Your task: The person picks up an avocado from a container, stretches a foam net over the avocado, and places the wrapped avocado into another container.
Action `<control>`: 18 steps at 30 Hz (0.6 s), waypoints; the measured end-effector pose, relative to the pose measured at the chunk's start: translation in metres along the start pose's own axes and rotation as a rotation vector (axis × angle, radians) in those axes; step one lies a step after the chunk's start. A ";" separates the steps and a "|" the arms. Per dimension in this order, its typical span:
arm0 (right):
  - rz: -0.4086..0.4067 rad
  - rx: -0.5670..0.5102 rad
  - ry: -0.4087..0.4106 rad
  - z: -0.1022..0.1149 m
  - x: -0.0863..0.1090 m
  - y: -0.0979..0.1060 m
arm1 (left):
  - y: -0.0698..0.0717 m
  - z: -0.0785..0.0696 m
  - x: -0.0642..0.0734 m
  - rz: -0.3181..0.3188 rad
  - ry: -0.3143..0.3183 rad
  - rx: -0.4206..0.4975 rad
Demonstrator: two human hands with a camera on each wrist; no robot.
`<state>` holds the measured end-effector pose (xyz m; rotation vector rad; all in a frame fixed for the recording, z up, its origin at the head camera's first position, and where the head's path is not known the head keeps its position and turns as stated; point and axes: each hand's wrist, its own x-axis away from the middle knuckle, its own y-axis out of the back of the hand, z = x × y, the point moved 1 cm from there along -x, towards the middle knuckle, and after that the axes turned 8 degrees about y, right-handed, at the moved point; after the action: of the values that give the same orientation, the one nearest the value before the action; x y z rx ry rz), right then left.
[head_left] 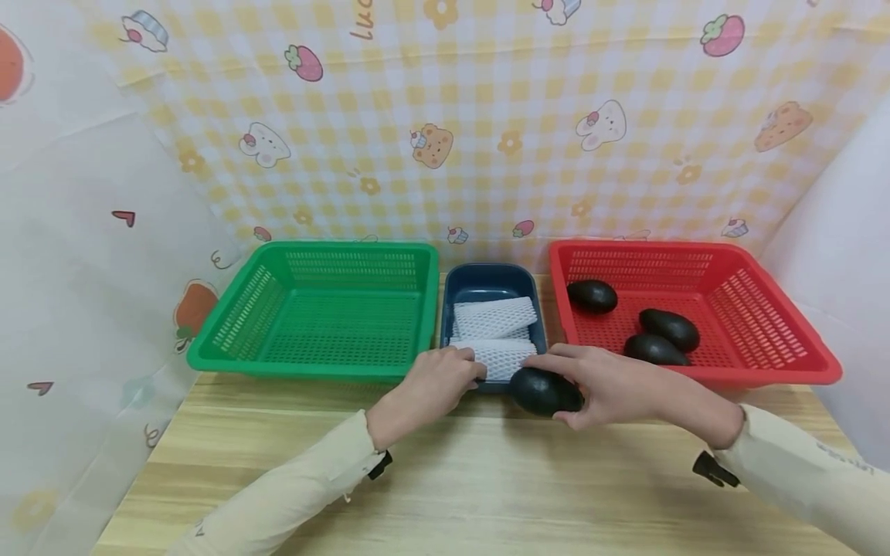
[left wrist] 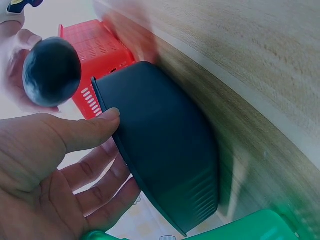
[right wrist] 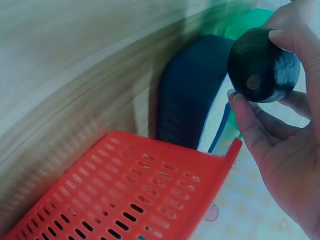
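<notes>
my right fingers (right wrist: 252,122) grip the avocado (head_left: 545,392), easy squeeze | my left fingers (left wrist: 115,200) sit at the tray (head_left: 490,272), can't tell if gripping a foam net (head_left: 497,359) | best peel just one

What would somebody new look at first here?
Probably the bright red basket on the right, with three dark avocados inside, and the bright green basket on the left. Between them, white foam nets lie in a navy bin. The right grip holds another avocado by its near edge.
</notes>
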<state>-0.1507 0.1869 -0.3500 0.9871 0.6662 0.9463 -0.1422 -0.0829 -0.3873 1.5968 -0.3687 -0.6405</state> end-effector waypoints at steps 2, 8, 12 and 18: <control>0.009 -0.005 0.005 0.000 0.001 -0.003 | 0.000 0.000 0.000 0.000 -0.001 -0.003; 0.025 -0.001 0.008 0.000 0.002 -0.010 | 0.001 -0.001 -0.001 0.002 -0.002 -0.006; 0.028 0.017 0.021 0.001 0.001 -0.015 | 0.001 -0.001 -0.001 0.010 -0.001 -0.009; 0.052 0.020 0.013 0.002 -0.002 -0.023 | 0.001 -0.001 0.000 0.024 0.007 -0.015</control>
<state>-0.1421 0.1790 -0.3702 1.0204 0.6651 0.9939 -0.1414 -0.0819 -0.3860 1.5775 -0.3761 -0.6176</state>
